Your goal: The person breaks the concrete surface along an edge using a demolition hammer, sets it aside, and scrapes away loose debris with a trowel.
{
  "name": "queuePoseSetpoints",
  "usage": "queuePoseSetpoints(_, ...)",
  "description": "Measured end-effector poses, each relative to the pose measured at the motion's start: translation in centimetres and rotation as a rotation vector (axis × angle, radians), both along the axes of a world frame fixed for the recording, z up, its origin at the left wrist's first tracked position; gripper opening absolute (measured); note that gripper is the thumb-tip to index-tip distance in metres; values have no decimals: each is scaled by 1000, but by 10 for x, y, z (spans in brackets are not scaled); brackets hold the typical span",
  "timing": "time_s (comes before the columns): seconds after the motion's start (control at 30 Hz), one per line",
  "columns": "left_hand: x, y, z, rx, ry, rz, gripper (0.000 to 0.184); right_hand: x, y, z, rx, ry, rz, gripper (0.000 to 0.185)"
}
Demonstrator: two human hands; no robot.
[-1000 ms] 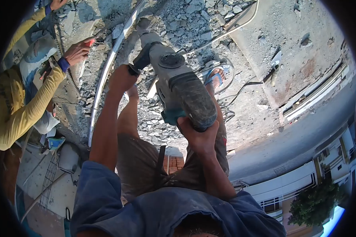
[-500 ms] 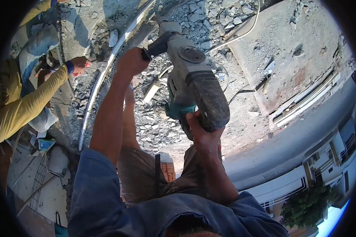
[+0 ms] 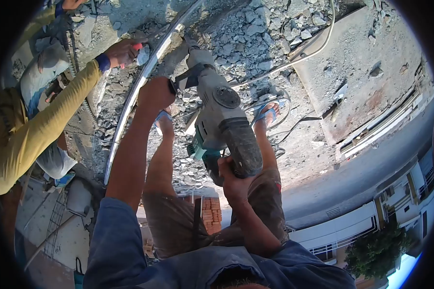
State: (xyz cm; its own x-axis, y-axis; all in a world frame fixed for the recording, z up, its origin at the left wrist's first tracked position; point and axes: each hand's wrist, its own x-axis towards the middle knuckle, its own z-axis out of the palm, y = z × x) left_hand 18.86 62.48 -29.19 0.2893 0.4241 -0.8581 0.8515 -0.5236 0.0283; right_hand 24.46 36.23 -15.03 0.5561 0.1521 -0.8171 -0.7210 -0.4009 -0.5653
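A grey and teal demolition hammer (image 3: 210, 108) slants across the middle of the view, its bit end toward the broken concrete at the top. My left hand (image 3: 156, 95) is wrapped around its dark side handle (image 3: 187, 77). Lower down, my right hand (image 3: 236, 182) grips the rear handle, below the dusty black housing (image 3: 243, 149). The bit's tip is hard to make out against the rubble (image 3: 246, 31). Just left of the tool, a long pale bar (image 3: 140, 86) runs across the debris.
A co-worker's yellow sleeve (image 3: 48, 123) reaches in from the left; that person's hand (image 3: 120, 52) holds something red near the bar. A cable (image 3: 318, 48) curves over the rubble. My sandalled feet (image 3: 270, 113) stand among the chunks. Bricks (image 3: 211, 214) are stacked behind my legs.
The demolition hammer and my hands have shifted left and slightly down in view. My right foot has come into sight. The co-worker's hand has moved up and right, nearer the bar.
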Motion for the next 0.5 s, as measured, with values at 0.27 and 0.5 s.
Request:
queuePoseSetpoints(0.27,18,-48,-20,-60,120,91,28,33,-80,-58,31,24,-2,26)
queuePoseSetpoints(0.5,34,-45,-20,-118,190,128,32,52,-82,-67,33,40,21,38)
